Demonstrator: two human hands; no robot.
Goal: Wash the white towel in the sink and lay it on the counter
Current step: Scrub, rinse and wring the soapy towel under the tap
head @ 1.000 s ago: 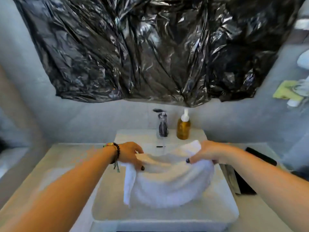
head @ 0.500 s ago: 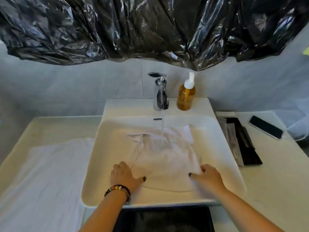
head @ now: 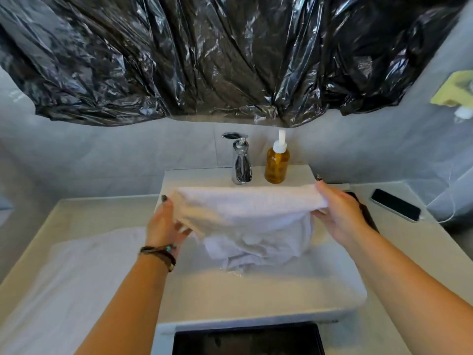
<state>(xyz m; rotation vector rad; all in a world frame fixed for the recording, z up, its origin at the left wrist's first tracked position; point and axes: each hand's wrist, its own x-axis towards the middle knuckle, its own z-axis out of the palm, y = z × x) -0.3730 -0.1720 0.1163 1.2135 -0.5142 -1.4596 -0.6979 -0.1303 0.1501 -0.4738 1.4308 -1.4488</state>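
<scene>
The white towel [head: 253, 221] hangs stretched over the sink [head: 268, 290], its bunched lower part sagging into the basin, probably so water drains there. The left hand [head: 165, 222] and right hand [head: 340, 213] each pinch a top corner, fingers clamped on cloth. Faucet [head: 240, 160] and soap dispenser [head: 277, 160] stand behind, apart

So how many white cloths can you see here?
2. One towel is held up over the sink by the left hand and right hand. Another cloth lies flat on the left counter. More may be hidden.
</scene>
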